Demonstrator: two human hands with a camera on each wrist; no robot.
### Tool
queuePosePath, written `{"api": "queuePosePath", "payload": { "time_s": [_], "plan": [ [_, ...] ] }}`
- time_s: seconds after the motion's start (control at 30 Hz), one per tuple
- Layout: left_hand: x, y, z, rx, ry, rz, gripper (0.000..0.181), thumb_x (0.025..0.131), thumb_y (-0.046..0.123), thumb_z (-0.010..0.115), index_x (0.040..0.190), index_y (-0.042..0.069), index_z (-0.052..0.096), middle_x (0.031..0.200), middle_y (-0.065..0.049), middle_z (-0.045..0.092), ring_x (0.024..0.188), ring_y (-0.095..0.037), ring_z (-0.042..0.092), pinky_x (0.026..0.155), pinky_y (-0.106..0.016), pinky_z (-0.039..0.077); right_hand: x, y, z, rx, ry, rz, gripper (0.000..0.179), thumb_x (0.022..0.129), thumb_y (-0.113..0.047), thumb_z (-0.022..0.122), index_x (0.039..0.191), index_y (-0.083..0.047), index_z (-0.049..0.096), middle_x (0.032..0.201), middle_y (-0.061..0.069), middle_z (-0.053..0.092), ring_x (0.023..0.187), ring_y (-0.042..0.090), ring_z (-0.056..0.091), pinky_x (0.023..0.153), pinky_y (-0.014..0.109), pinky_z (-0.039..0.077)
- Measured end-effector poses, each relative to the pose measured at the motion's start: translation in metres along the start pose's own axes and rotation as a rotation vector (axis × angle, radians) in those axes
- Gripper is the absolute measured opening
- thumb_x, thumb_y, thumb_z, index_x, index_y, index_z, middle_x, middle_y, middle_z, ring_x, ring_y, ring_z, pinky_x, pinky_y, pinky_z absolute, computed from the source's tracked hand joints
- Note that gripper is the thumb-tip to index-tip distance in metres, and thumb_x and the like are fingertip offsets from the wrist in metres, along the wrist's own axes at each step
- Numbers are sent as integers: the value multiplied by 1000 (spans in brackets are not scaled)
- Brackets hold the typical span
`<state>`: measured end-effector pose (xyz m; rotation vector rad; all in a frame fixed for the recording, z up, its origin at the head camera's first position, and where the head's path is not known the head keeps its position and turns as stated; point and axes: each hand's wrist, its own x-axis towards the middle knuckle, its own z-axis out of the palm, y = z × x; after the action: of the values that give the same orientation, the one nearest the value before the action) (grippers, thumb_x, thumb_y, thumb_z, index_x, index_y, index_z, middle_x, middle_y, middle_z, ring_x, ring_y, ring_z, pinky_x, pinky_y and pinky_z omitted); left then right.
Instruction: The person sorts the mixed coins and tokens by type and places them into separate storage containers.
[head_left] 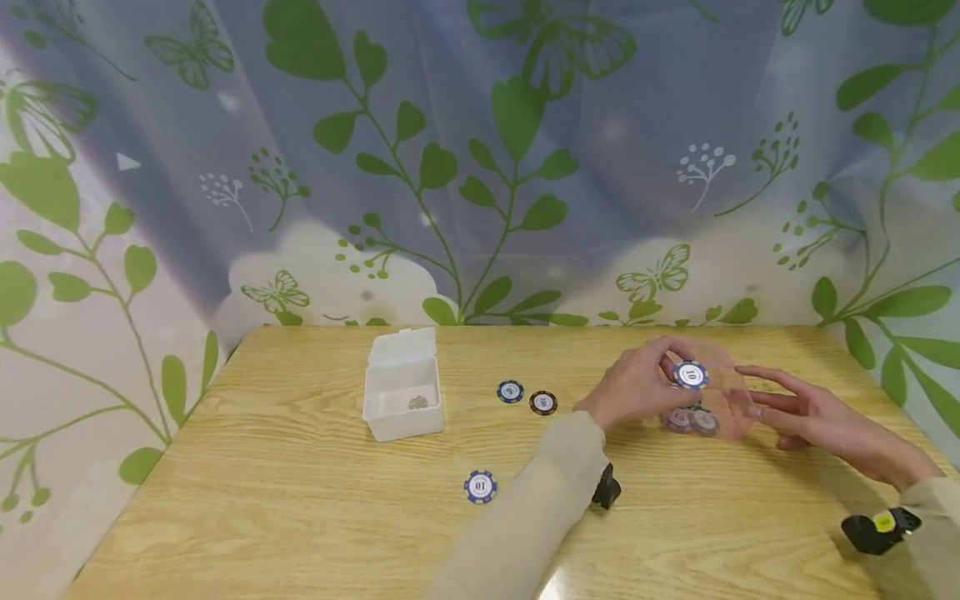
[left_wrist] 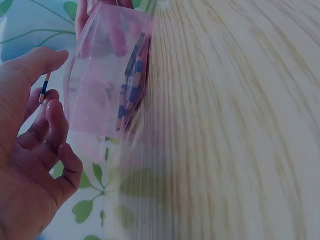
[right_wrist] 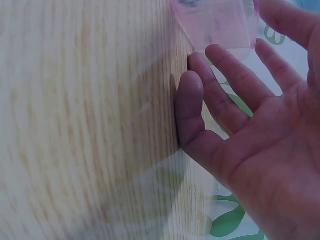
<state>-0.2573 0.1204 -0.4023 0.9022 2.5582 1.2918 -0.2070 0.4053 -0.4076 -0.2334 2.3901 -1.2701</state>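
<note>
My left hand (head_left: 633, 383) pinches a blue-rimmed poker chip (head_left: 691, 375) marked 10 between thumb and fingers. In the left wrist view that chip (left_wrist: 44, 89) shows edge-on. Just beyond it stands a pink see-through container (left_wrist: 95, 95) with several poker chips (left_wrist: 131, 90) inside, stacked against its lower side. My right hand (head_left: 813, 417) is at the container's right end, its fingers spread and mostly straight. In the right wrist view its fingertips lie at the edge of the container (right_wrist: 220, 30) and the palm holds nothing.
Left of centre stands a white box (head_left: 405, 423), lid up, with a small silvery item (head_left: 417, 402) inside. Two dark-rimmed chips (head_left: 511, 391) lie between box and left hand. Another blue chip (head_left: 480, 487) lies nearer, beside the left sleeve. A leaf-patterned curtain (head_left: 465, 167) hangs behind the wooden table (head_left: 300, 517).
</note>
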Motion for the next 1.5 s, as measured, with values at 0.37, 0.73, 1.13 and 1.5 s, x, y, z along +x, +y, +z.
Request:
{"api": "queuePosePath", "payload": {
  "time_s": [0.37, 0.73, 1.13, 1.5],
  "plan": [
    [8, 7, 16, 97, 19, -57, 40, 87, 41, 81, 118, 31, 59, 84, 16, 60, 69, 1, 57, 61, -17, 45, 2, 1, 0, -16, 2, 5, 67, 111, -29, 46, 166, -24, 9, 161, 39, 20, 107, -6, 60, 78, 34, 57],
    [10, 8, 23, 146, 56, -56, 42, 88, 45, 79, 125, 30, 64, 100, 18, 67, 83, 5, 59, 70, -15, 46, 0, -2, 2, -22, 9, -2, 67, 111, -30, 46, 166, -24, 9, 161, 38, 21, 105, -1, 61, 77, 33, 55],
    [3, -6, 16, 77, 33, 5, 37, 93, 37, 75, 127, 26, 67, 113, 12, 71, 87, 4, 61, 75, -13, 45, 1, -1, 2, -21, 2, -3, 68, 111, -29, 47, 166, -25, 8, 161, 40, 19, 107, -10, 57, 77, 34, 57],
    [-7, -16, -3, -74, -23, 85, 39, 95, 28, 74, 131, 17, 64, 125, -2, 68, 84, 4, 62, 77, -11, 49, 2, -1, 3, -21, 9, 1, 69, 111, -30, 47, 166, -24, 7, 161, 40, 19, 104, -3, 61, 76, 33, 56]
  ]
}}
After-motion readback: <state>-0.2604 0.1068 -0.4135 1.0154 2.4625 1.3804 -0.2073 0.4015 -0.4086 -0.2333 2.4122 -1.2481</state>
